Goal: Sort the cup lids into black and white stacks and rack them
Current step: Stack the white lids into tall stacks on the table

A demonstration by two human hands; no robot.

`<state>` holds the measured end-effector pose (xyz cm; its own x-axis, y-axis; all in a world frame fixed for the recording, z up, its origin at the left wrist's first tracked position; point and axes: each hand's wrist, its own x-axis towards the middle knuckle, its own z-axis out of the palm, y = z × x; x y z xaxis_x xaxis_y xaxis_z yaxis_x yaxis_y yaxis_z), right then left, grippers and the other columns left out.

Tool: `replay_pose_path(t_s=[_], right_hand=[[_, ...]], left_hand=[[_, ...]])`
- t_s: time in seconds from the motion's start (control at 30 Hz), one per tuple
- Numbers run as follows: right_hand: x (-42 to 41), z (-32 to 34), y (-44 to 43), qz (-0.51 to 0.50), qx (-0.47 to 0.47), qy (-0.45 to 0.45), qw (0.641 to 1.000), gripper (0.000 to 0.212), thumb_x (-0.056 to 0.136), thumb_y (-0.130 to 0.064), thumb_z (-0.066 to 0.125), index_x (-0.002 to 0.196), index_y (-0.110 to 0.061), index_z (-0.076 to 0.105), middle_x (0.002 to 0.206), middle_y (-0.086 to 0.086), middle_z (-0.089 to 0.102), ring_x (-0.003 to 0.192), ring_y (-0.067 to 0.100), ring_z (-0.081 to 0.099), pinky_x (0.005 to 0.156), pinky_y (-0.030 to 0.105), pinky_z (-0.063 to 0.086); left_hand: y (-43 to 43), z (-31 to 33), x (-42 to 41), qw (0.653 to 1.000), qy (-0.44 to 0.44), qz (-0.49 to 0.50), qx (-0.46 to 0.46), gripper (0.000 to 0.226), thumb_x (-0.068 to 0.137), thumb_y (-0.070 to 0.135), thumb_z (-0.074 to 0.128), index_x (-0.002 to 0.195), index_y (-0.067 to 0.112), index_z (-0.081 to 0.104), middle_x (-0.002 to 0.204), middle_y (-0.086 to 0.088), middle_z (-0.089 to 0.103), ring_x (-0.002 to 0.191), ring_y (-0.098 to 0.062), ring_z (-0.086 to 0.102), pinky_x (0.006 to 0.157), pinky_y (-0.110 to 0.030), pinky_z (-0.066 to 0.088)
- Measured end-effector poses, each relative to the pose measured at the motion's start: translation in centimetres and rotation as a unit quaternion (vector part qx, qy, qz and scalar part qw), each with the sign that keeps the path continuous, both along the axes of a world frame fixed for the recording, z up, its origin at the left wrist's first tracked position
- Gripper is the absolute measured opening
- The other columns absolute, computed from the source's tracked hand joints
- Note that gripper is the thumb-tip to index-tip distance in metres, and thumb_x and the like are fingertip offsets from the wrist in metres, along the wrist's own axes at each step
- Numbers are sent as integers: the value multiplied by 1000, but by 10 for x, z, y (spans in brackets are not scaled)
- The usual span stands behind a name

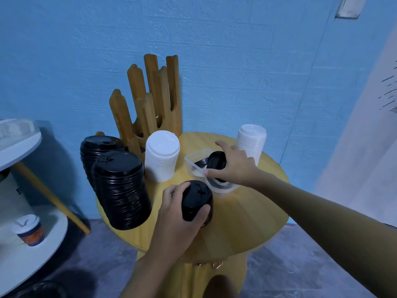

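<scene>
Two hands share the work: the left hand (176,214) wraps a short black stack (196,196) near the table's (247,211) front edge, probably to receive lids, while the right hand (234,166) pinches a black lid (217,163) tilted in the clear tub (197,160). Bare wood between them gives room; the rack (150,100) stands behind.

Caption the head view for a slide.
Left hand grips a short black lid stack; right hand holds a black lid over a clear tub, wooden rack behind.
</scene>
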<state>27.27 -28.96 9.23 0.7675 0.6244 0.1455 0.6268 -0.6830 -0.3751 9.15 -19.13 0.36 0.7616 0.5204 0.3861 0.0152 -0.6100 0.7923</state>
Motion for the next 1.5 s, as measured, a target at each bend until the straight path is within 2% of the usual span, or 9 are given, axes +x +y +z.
replay_pose_path(t_s=[0.1, 0.37, 0.53, 0.63, 0.77, 1.07, 1.23, 1.37, 1.5], right_hand=[[2, -5, 6, -15, 8, 19, 1000, 91, 71, -61, 72, 145, -37, 24, 136, 6, 45, 125, 32, 43, 103, 50, 35], [-26, 10, -21, 38, 300, 117, 946, 71, 79, -28, 79, 138, -28, 40, 128, -5, 45, 117, 11, 49, 101, 27, 42], [-62, 1, -32, 79, 393, 196, 895, 58, 77, -17, 81, 115, -27, 39, 114, -1, 56, 99, 9, 65, 82, 21, 54], [-76, -14, -33, 122, 346, 193, 910, 55, 74, -20, 84, 108, -26, 41, 119, 1, 59, 107, 11, 62, 87, 26, 54], [-79, -27, -31, 166, 268, 151, 937, 45, 75, -19, 84, 103, -19, 49, 123, -14, 56, 109, -4, 53, 85, 17, 49], [-62, -26, -25, 239, 75, 97, 963, 45, 80, -36, 77, 122, -38, 60, 150, -15, 38, 138, 5, 32, 115, 39, 33], [-60, -20, -23, 263, 34, 91, 960, 35, 83, -37, 75, 115, -40, 61, 148, -16, 39, 140, 4, 26, 118, 42, 23], [-51, -17, -23, 194, 163, 39, 967, 20, 87, -38, 70, 105, -30, 66, 122, -21, 56, 117, -4, 46, 108, 40, 38], [-20, -17, -17, 3, 176, 10, 984, 43, 84, -44, 69, 122, -28, 55, 112, -15, 56, 115, 15, 49, 102, 45, 40]], left_hand=[[1, -1, 0, 1000, -4, -1, 10, 65, 72, 70, 56, 131, 46, 41, 123, 25, 34, 114, 9, 42, 83, -8, 38], [2, -3, 0, 1000, -22, 7, -15, 80, 76, 51, 75, 142, 32, 34, 126, 21, 38, 114, 1, 44, 85, -11, 43], [3, -1, -1, 999, -12, -1, -35, 96, 70, 58, 78, 146, 37, 24, 127, 25, 38, 120, -5, 44, 101, -32, 45], [5, 1, -3, 999, -12, -17, -46, 100, 67, 61, 81, 145, 38, 23, 120, 31, 42, 117, -7, 49, 94, -29, 47], [7, 2, -5, 997, -24, -32, -65, 103, 65, 55, 86, 145, 34, 24, 119, 29, 48, 111, -2, 54, 85, -23, 51], [10, 1, -6, 997, -29, -42, -58, 104, 67, 44, 89, 147, 34, 24, 116, 30, 47, 109, 2, 52, 80, -4, 43], [10, -2, -6, 999, -12, -47, -11, 71, 72, 46, 84, 131, 42, 45, 120, 17, 51, 109, 1, 52, 80, -4, 42], [9, -3, -6, 999, 0, -44, 3, 63, 73, 47, 82, 126, 41, 48, 121, 18, 46, 107, 5, 47, 80, -3, 39], [8, -3, -5, 999, -1, -38, 8, 64, 73, 47, 81, 127, 41, 47, 125, 18, 44, 110, 4, 45, 82, -1, 37]])
